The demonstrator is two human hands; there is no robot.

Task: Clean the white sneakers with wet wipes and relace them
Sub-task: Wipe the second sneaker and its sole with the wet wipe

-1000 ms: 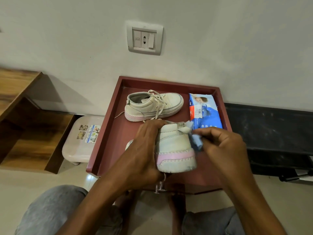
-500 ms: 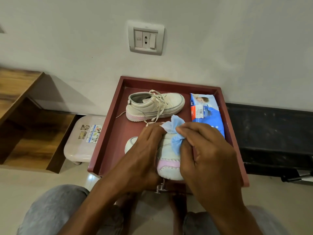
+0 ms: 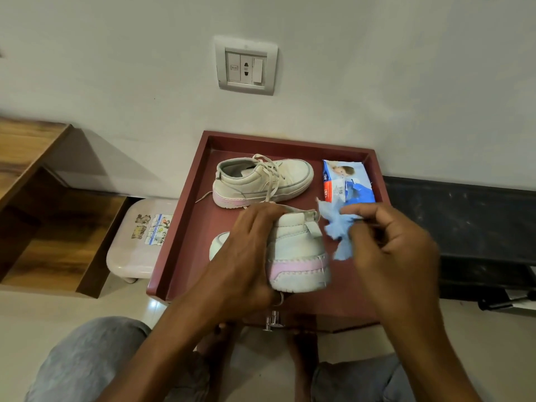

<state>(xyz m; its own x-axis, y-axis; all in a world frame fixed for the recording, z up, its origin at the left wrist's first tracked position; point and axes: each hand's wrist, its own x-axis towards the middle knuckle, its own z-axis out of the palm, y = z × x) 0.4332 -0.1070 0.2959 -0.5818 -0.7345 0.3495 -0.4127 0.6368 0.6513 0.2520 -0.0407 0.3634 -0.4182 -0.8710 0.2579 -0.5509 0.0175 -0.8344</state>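
Observation:
My left hand (image 3: 246, 256) grips a white sneaker (image 3: 298, 256) with a pink heel patch, heel turned toward me, over the front of the dark red tray (image 3: 179, 227). Just right of the shoe's heel, my right hand (image 3: 394, 250) pinches a crumpled blue wet wipe (image 3: 336, 230); the wipe is beside the heel, apart from it. The second white sneaker (image 3: 261, 181), laces loose, lies on its sole at the back of the tray. A blue wet wipes pack (image 3: 345, 181) lies at the tray's back right.
The tray sits on a small table against a white wall with a socket plate (image 3: 246, 65). A pale plastic stool (image 3: 136, 242) stands at the left beside wooden shelving (image 3: 43, 213). A black surface (image 3: 464, 221) runs along the right. My knees are below.
My right hand has drawn the wipe off the shoe's heel and out to the right. The left hand keeps its grip on the sneaker, whose heel is uncovered again.

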